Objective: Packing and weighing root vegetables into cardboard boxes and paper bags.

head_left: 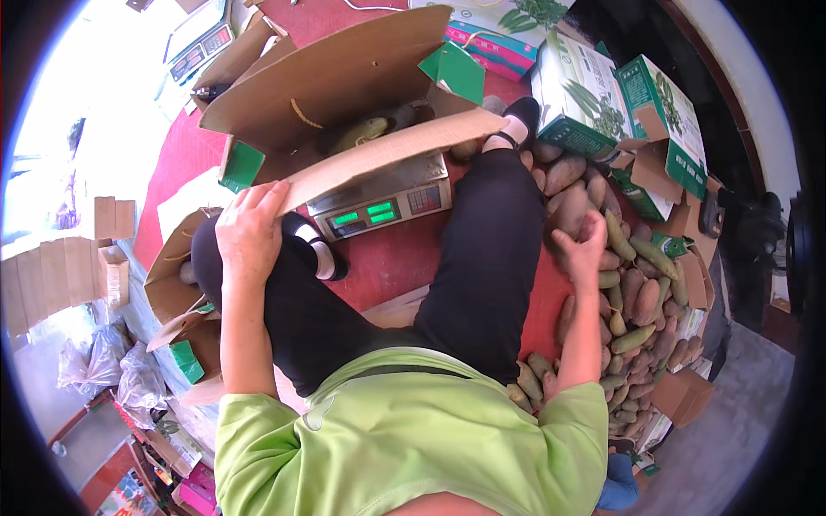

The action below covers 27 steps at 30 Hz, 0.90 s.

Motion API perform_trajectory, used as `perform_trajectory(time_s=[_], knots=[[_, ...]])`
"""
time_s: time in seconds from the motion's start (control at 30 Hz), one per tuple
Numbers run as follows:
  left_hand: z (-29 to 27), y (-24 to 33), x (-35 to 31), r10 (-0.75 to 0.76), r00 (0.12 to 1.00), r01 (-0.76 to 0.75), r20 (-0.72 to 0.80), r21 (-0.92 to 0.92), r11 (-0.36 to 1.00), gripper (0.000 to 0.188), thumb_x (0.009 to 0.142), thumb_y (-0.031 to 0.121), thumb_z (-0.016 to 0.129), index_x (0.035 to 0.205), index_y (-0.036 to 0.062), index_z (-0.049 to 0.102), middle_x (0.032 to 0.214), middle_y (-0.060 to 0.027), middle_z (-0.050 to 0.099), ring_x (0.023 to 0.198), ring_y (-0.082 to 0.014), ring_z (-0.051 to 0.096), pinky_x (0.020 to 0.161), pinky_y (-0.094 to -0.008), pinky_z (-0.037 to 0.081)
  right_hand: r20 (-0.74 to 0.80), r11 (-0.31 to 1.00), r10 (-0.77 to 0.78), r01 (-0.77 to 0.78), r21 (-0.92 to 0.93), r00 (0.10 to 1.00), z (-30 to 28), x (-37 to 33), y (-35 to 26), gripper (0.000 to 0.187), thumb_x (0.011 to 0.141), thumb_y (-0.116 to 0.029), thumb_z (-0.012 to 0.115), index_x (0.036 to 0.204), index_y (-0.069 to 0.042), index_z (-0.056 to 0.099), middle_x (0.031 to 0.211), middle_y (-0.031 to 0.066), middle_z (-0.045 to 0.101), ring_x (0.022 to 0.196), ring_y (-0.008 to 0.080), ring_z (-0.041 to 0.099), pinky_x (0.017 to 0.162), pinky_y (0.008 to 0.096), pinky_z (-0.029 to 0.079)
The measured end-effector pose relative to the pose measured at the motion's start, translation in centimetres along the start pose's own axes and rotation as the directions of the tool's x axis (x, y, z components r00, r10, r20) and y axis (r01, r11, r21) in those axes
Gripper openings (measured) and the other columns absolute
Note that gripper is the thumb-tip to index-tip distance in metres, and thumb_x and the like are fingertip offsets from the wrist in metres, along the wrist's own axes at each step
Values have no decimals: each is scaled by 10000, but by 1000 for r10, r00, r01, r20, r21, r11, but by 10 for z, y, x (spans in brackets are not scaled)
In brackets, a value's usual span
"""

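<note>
My left hand (251, 230) grips the near edge of an open cardboard box (323, 90), its fingers over the flap. The box rests on a digital scale (379, 205) with lit green displays, and a greenish oblong piece of produce (363, 132) shows inside it. My right hand (582, 249) is over a large pile of oblong brown and green produce (647, 301) on the right. Its thumb and fingers are apart, with nothing visible between them. A reddish-brown piece (571, 211) lies just beyond the fingertips. I cannot tell whether the produce is fruit or tubers.
White-and-green printed cartons (578, 93) stand at the far right. Another open carton (176, 284) is beside my left knee. A second scale (200, 52) stands at the far left. Plastic bags (142, 383) lie at the lower left. My legs flank the red floor covering (379, 277).
</note>
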<state>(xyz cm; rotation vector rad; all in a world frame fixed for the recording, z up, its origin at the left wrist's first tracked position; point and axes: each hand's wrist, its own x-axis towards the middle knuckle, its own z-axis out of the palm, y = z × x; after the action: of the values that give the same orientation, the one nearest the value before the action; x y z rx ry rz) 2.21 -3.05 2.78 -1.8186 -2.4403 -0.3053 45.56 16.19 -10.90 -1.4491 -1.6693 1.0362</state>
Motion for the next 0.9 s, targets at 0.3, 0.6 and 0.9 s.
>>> perform_trajectory(time_s=[0.3, 0.6, 0.9], knots=[[-2, -2, 0, 31, 998, -30, -50, 6, 1000, 287, 704, 9, 582, 974, 93, 632, 926, -35, 641, 882, -225, 603, 759, -345, 490, -2, 830, -487, 464, 310, 873, 34, 71, -217, 694, 643, 6, 778, 1218, -6, 389, 1175, 116, 508, 1084, 215, 517, 935, 345, 420], [0, -5, 0, 30, 997, -31, -78, -16, 999, 284, 701, 20, 591, 971, 98, 628, 929, -29, 640, 876, -223, 602, 751, -345, 489, 448, 700, -695, 671, 244, 562, 142, 85, -293, 633, 608, -68, 788, 1145, -49, 452, 1069, 120, 570, 1012, 238, 564, 877, 331, 446], [-1, -5, 2, 3, 998, -5, -64, -34, 999, 261, 718, 49, 597, 970, 107, 632, 923, -30, 644, 872, -217, 608, 747, -339, 490, 718, 682, -534, 729, 55, 446, 225, 77, -279, 663, 620, -58, 765, 1188, -72, 423, 1110, 164, 553, 1062, 306, 534, 877, 381, 444]])
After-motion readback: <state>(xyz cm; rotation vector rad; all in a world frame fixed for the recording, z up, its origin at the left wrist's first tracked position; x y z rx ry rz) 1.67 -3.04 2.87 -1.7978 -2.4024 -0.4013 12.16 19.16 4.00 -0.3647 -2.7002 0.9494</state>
